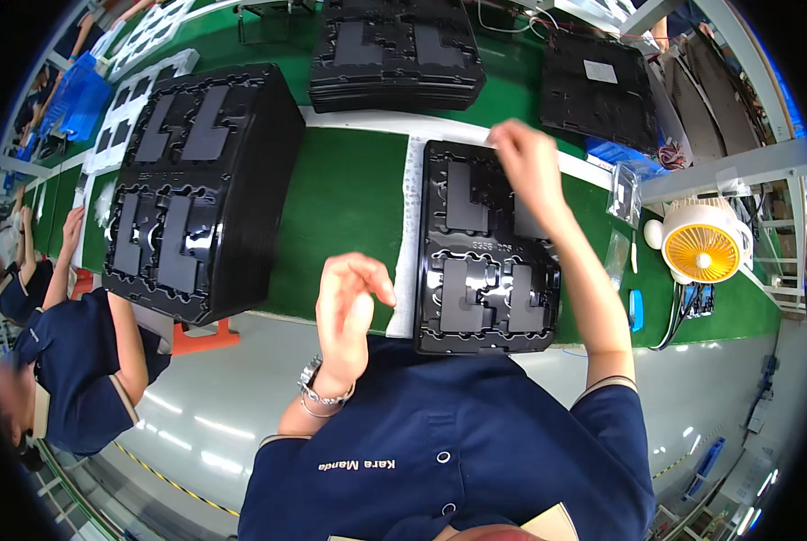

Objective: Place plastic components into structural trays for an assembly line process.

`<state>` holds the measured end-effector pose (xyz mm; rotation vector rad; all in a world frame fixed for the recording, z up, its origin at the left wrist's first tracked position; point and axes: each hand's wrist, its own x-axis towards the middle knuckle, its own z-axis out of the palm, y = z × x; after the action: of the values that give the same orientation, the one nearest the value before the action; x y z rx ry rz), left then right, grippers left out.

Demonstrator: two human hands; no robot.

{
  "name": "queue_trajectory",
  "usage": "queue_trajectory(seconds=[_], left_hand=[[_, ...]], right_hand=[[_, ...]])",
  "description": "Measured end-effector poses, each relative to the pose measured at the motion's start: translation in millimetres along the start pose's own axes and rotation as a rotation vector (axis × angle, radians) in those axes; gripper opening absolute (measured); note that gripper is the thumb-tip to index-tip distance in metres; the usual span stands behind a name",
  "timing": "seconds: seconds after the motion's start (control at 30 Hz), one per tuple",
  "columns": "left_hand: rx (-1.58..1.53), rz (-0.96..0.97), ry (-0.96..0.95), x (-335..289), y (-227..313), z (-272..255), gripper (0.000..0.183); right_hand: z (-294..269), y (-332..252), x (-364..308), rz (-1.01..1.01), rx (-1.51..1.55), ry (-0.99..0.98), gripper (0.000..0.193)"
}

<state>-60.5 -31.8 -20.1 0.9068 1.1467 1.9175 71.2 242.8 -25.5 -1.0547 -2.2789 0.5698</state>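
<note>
1. One black tray point(497, 255) lies on the green tabletop point(349, 194) in the head view, right in front of the person, its near edge close to the dark blue shirt point(512, 433). Flat grey pieces point(464, 293) sit in its moulded recesses; I cannot tell whether more trays lie beneath it.

2. To the tray's left I see the left hand point(348, 311), empty, its fingers loosely curled and the thumb standing apart from them. It is nearest to the white strip point(407, 225) running along that side of the tray. Silver bands point(311, 383) circle the wrist.

3. Over the tray's far right corner is the right hand point(525, 162), its fingers bent and close together. From here I cannot tell whether it pinches anything or touches the rim. The forearm crosses the tray's right side.

4. Farther left stands a tall stack of black trays point(196, 171), well apart from the single one, with another stack point(394, 54) at the back.

5. On the right are a fan point(703, 251) with a yellow grille and a clear plastic bag point(623, 194). A co-worker point(79, 379) sits at the left.
</note>
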Motion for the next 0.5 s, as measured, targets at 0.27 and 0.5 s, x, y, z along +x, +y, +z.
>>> queue_trajectory(seconds=[0.27, 0.5], left_hand=[[0.264, -0.177, -0.144, 39.2, -33.4, 21.6, 0.024], [0.600, -0.009, -0.107, 64.6, -49.9, 36.7, 0.039]], right_hand=[[26.9, -8.4, -35.3, -0.164, -0.182, -0.056, 0.018], [-9.8, -26.1, -32.1, 0.177, 0.554, -0.212, 0.018]])
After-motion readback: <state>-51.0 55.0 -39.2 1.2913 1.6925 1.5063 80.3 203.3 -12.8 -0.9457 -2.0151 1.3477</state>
